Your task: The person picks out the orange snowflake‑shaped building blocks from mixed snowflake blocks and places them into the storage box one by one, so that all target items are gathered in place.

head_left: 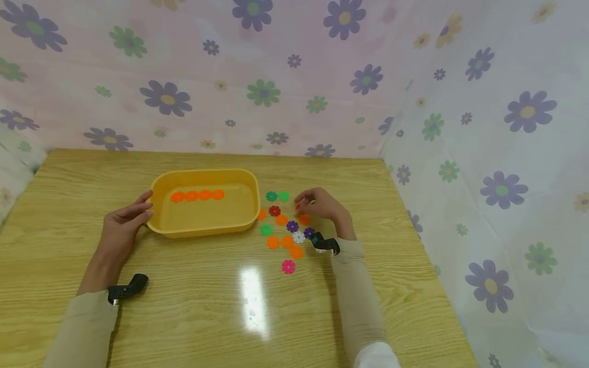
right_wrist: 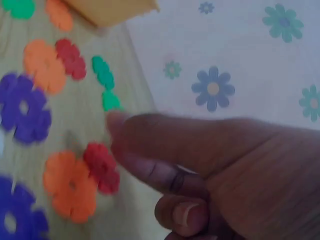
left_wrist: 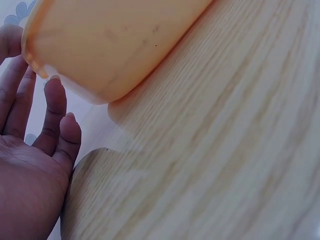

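Observation:
A yellow plastic basin stands on the table, with several orange flower discs in a row inside it. At its left end my left hand grips the rim; in the left wrist view, fingertips lie against the end wall. To the right of the basin, my right hand is over loose flower discs. Its thumb and forefinger pinch at a red flower disc, partly hidden by the fingers in the head view. An orange flower disc lies just beside that one.
Loose discs spread between basin and right hand: green, dark red, purple, white, pink and several orange ones. Flower-patterned sheets hang behind and to the right of the wooden table.

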Action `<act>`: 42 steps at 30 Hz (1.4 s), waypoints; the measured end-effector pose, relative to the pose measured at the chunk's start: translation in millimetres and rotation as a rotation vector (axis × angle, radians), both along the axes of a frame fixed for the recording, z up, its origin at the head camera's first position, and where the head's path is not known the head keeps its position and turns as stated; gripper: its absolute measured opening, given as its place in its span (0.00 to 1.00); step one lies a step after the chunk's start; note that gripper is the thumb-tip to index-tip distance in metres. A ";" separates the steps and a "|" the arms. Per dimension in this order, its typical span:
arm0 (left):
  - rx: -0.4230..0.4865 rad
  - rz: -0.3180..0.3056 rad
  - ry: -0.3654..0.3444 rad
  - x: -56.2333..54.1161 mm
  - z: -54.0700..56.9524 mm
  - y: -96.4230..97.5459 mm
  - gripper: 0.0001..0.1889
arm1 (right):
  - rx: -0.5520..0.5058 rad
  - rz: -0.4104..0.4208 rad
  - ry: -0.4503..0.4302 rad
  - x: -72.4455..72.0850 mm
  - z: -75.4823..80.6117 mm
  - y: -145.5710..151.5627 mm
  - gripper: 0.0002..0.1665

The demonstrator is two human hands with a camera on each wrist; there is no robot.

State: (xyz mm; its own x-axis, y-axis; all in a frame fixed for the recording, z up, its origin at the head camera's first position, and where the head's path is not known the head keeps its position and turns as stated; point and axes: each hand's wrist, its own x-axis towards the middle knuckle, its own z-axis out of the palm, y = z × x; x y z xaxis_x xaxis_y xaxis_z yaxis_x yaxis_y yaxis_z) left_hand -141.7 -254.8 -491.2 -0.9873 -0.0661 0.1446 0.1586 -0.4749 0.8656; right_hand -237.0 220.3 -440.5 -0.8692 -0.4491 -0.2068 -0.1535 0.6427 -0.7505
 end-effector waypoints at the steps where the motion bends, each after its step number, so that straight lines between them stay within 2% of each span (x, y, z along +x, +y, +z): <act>1: -0.004 0.002 0.000 0.1 -0.2 -0.3 0.14 | 0.019 -0.002 -0.011 2.2 -2.7 4.4 0.15; 7: -0.014 -0.003 -0.001 -0.4 -1.1 -1.0 0.14 | 0.048 -0.049 -0.056 12.0 -15.0 23.9 0.16; 12: -0.026 -0.004 0.000 -0.5 -0.8 -1.2 0.14 | 0.007 -0.027 -0.025 12.4 -23.1 26.5 0.16; 18: -0.048 0.001 0.005 -0.5 0.0 -0.9 0.13 | 0.000 -0.007 -0.002 13.8 -22.2 23.8 0.14; 25: -0.039 0.000 0.009 -0.8 0.6 -1.1 0.13 | -0.016 -0.039 -0.008 17.9 -22.6 23.7 0.10; 34: -0.019 -0.009 0.017 -0.5 -0.6 -1.4 0.14 | -0.018 -0.048 0.027 17.8 -26.6 26.1 0.13; 42: -0.015 -0.005 0.015 -1.2 -0.4 -1.4 0.14 | -0.037 0.028 0.010 18.6 -23.1 26.1 0.11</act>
State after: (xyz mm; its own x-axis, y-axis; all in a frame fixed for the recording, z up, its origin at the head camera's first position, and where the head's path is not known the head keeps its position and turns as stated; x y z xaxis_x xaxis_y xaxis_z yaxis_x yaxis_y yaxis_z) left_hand -142.9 -256.2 -491.6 -0.9853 -0.0586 0.1602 0.1690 -0.4628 0.8702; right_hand -218.4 246.4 -463.6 -0.8582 -0.4804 -0.1807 -0.1788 0.6098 -0.7721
